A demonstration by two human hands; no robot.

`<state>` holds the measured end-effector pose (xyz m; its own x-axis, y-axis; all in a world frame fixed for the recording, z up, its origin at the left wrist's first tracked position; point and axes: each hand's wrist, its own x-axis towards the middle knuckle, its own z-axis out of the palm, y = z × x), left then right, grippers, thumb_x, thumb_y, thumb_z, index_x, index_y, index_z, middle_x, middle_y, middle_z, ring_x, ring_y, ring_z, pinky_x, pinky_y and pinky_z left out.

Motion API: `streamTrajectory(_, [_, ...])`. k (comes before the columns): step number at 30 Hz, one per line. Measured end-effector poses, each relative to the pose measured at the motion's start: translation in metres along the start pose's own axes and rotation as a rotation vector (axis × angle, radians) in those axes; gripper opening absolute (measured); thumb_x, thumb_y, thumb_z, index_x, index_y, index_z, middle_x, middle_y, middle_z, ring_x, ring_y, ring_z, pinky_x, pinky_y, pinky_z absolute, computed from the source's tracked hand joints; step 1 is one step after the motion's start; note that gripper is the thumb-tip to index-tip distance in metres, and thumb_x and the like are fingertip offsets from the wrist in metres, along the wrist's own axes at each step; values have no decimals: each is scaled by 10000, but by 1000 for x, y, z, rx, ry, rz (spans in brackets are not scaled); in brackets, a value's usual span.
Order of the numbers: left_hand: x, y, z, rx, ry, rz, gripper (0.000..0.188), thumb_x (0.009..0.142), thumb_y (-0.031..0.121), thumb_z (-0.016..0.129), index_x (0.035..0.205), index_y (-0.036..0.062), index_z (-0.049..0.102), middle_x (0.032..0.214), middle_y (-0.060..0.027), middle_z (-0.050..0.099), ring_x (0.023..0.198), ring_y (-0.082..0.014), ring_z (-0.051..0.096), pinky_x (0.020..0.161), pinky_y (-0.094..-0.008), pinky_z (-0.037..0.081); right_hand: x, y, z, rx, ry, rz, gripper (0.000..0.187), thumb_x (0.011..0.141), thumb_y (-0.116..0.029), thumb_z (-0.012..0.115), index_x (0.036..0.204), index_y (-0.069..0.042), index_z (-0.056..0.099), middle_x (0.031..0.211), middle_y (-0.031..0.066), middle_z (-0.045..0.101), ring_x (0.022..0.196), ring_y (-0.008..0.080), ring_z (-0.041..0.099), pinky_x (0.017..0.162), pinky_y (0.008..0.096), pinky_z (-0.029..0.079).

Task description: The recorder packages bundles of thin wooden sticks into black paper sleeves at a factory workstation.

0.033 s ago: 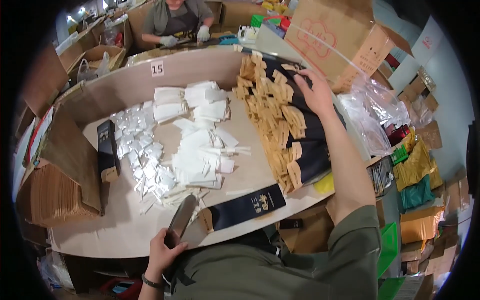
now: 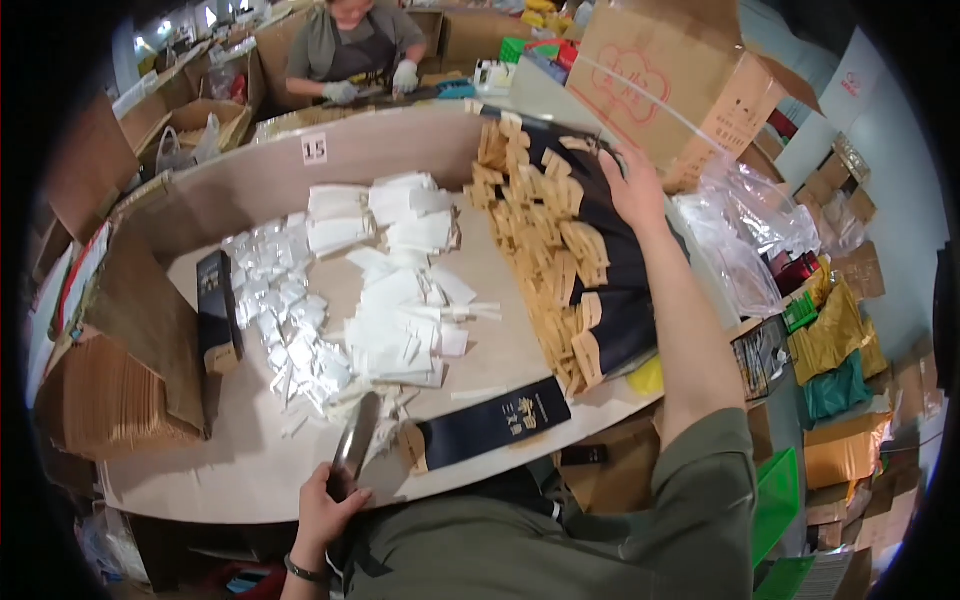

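My left hand is closed round the lower end of a long, dark, glossy flat thing with a rounded tip; its kind is unclear. It points up over the table's front edge. My right hand lies with thumb and fingers apart on the far right side of a spread stack of dark blue paper sleeves with tan ends. Between my hands, a single dark sleeve with gold print lies flat near the front edge. White flat packets and small silvery sachets are heaped left of the stack.
At the left stand a brown carton of tan sheets and a dark narrow box. A raised board borders the table's back. Beyond it a gloved co-worker works. A large carton and clear plastic bags crowd the right.
The dark glossy thing in my left hand has dipped slightly and turned a little. My right hand stays on the sleeves, nearly unmoved. Across the table, the co-worker's gloved hands have shifted.
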<state>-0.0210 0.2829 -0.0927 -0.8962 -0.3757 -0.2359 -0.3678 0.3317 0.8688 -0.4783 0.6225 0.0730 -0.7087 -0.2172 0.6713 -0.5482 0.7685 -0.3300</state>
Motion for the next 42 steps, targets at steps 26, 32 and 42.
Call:
streamTrajectory(26, [0,-21,18,-143,7,-72,322,754,187,809,861,43,541,718,-1,542,666,-100,510,633,-272,444,-85,98,28,-180,-365,155,544,987,-509,462,1407,-167,507,1420,135,513,1329,324,461,1093,475,377])
streamTrajectory(32, [-16,-1,26,-318,-155,-64,338,832,256,761,1046,22,644,832,4,622,774,-91,559,734,-266,475,-50,-13,6,-127,174,-288,245,978,-226,549,1067,-11,626,1022,199,645,983,390,610,871,436,491])
streamTrajectory(42, [10,27,63,-158,-343,402,466,766,258,810,1095,15,586,1320,-200,496,1193,-333,506,1005,-375,423,-286,-176,75,393,-1205,-615,526,750,-387,756,1142,-71,602,1134,192,555,1091,363,527,915,452,441])
